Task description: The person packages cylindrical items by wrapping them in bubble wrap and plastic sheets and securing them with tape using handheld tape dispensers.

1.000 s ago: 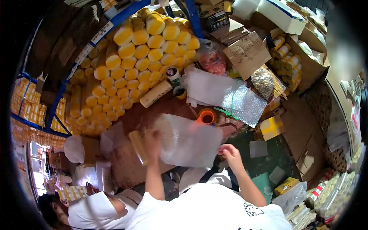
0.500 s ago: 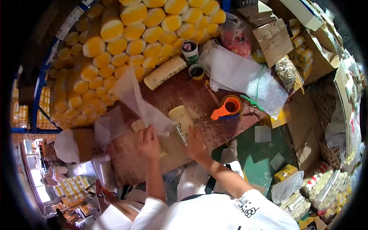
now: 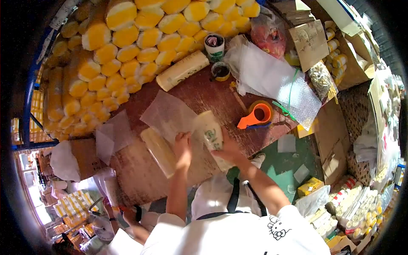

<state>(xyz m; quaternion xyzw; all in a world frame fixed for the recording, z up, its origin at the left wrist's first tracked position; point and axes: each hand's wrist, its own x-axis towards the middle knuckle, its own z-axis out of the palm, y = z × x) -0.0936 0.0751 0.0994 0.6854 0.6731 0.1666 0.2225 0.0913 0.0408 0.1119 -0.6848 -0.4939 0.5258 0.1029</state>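
A translucent plastic sheet (image 3: 168, 114) lies on the red-brown table (image 3: 136, 170), its near edge at my left hand (image 3: 183, 146). The fingers of that hand are closed on the sheet. On the right, a pale wrapped roll with green writing (image 3: 209, 129) stretches toward the table's front edge, overlapping the sheet. My right hand (image 3: 228, 148) is wrapped round the roll's right side. Another pale wrapped roll (image 3: 158, 152) lies to the left of my left hand, untouched.
An orange tape dispenser (image 3: 256, 115) sits at right. Behind are a marked roll (image 3: 182, 71), a white cup (image 3: 214, 47), a black-topped jar (image 3: 220, 71) and bubble wrap (image 3: 299, 102). Yellow-ended rolls (image 3: 123, 53) are stacked at back left. Another person's arm (image 3: 135, 227) shows at lower left.
The sheet has come down from the air onto the table. My right hand has moved onto the written roll's right side, and my left hand has shifted right, away from the other roll.
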